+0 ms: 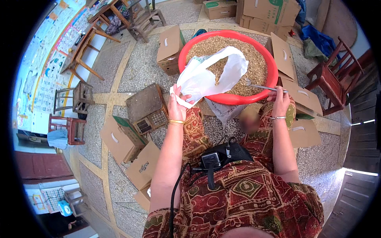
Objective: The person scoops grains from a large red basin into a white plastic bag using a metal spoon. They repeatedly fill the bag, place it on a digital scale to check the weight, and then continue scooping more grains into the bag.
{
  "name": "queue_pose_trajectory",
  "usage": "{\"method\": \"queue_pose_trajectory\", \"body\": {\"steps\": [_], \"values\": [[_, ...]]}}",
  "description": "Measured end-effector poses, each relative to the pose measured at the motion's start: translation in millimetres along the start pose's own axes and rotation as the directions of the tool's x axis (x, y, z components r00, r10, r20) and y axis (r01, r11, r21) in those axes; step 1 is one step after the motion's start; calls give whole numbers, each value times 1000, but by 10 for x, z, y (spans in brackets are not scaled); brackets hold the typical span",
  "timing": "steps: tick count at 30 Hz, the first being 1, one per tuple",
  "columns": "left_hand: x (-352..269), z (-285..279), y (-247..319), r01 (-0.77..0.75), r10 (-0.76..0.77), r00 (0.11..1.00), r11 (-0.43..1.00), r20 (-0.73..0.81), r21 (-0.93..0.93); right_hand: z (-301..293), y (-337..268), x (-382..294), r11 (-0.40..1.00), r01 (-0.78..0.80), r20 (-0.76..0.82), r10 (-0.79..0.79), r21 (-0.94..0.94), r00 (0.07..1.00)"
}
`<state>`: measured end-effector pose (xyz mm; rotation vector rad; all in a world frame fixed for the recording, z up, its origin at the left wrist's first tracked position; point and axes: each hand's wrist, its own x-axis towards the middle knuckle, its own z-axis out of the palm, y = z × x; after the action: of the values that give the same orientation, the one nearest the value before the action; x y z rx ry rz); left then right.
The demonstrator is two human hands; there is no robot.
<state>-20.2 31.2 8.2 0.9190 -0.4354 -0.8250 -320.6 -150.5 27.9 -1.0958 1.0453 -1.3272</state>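
A large red plastic basin [272, 71] full of light brown grain-like pieces [256, 56] stands on the floor before me. My left hand [178, 105] is at the basin's near left side, gripping the rim of a white plastic bag [198, 78]. The bag lies spread and partly open over the basin, with its handle loop over the pieces. At the near right rim, my right hand [279, 99] holds the handle of a metal spoon or fork [265, 87], whose head touches the pieces. Another whitish bag [224, 110] bearing writing hangs beneath the basin's near edge.
A digital weighing scale [147, 108] stands left of my legs. Cardboard boxes flank the basin, one at its left [169, 50] and others at its right [303, 95]. More open cartons [119, 139] stand lower left. A red wooden chair [330, 77] is at the right, a wooden bench [84, 44] far left.
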Motion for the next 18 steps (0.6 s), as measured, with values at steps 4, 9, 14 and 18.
{"method": "queue_pose_trajectory", "body": {"steps": [4,9,14,18], "values": [[-10,38,9,0,1,1000,1000,11,-17,196,-148,-4,998,56,55,-56,16,997],[-3,19,22,13,-12,1000,999,18,-40,685,132,-21,996,89,289,-81,-17,954],[19,43,9,22,-21,999,999,25,-24,807,677,12,753,440,536,-138,-490,833],[6,10,31,9,-8,999,1000,31,-29,679,426,-37,905,355,518,-192,-236,834]]}}
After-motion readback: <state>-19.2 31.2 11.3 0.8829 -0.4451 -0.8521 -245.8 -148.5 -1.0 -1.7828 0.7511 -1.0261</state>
